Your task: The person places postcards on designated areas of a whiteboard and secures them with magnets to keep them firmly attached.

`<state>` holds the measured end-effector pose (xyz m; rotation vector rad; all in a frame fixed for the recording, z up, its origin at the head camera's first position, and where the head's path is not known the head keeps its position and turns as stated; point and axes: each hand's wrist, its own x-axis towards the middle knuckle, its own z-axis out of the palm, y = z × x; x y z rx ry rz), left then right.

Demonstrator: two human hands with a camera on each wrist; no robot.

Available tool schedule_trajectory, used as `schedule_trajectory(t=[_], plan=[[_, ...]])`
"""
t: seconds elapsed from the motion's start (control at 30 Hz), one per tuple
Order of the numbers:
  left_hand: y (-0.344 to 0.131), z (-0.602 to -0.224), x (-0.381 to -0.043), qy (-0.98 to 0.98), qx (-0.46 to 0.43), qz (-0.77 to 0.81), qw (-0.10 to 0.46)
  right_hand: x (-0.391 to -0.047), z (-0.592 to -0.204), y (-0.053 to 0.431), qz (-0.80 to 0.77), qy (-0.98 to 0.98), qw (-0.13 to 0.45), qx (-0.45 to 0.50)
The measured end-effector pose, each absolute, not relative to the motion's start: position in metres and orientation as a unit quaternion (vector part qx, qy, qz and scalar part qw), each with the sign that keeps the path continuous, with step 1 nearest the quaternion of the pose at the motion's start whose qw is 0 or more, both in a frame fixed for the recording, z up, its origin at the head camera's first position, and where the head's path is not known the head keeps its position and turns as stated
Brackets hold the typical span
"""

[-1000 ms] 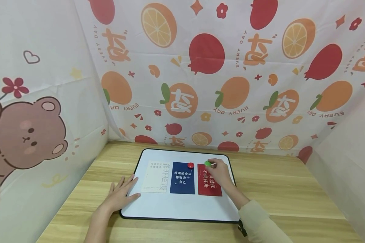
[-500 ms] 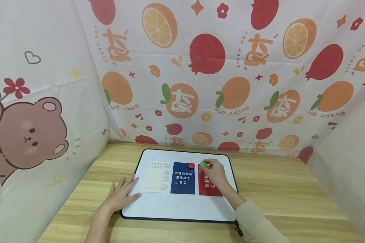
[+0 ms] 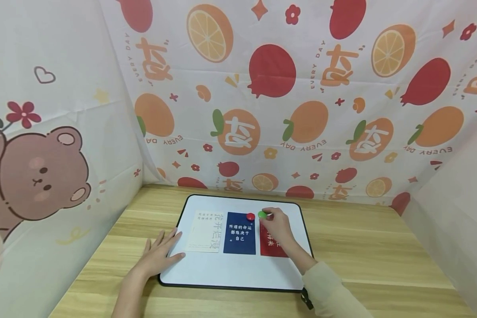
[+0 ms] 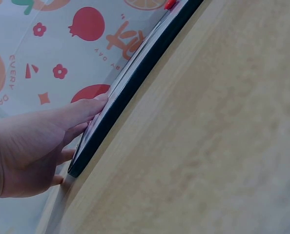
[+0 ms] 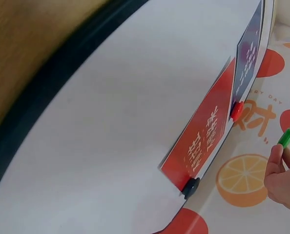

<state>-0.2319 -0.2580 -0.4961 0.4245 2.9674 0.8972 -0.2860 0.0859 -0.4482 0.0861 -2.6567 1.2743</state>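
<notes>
My right hand [image 3: 279, 227] pinches a round green magnet [image 3: 262, 215] between thumb and fingers, over the top left corner of the red card [image 3: 273, 251]. In the right wrist view the green magnet [image 5: 285, 138] shows edge-on in the fingers, raised off the whiteboard. A black magnet [image 5: 191, 187] sits at one corner of the red card; the hand covers it in the head view. My left hand [image 3: 159, 256] rests with spread fingers on the left edge of the whiteboard [image 3: 230, 274]. A red magnet [image 3: 250, 217] sits on the blue card's [image 3: 239, 246] top right corner.
A pale card [image 3: 202, 234] with grey print lies on the board's left side, left of the blue card. The black-rimmed board lies on a wooden table [image 3: 373, 251]. Printed cloth [image 3: 274, 168] hangs behind, and a cloth with a bear [image 3: 43, 172] hangs at left.
My right hand has moved left with the green magnet, from the middle of the red card's top edge to its left corner, close to the red magnet. The left hand stays put.
</notes>
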Motion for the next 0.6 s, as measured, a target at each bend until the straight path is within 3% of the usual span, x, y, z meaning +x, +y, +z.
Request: schedule_trajectory(t=[0.6], plan=[[-0.258,-0.496,-0.23,0.949,0.132,0.285,0.013,-0.285,-0.451,0.074,0.429,-0.897,0.102,0.023]])
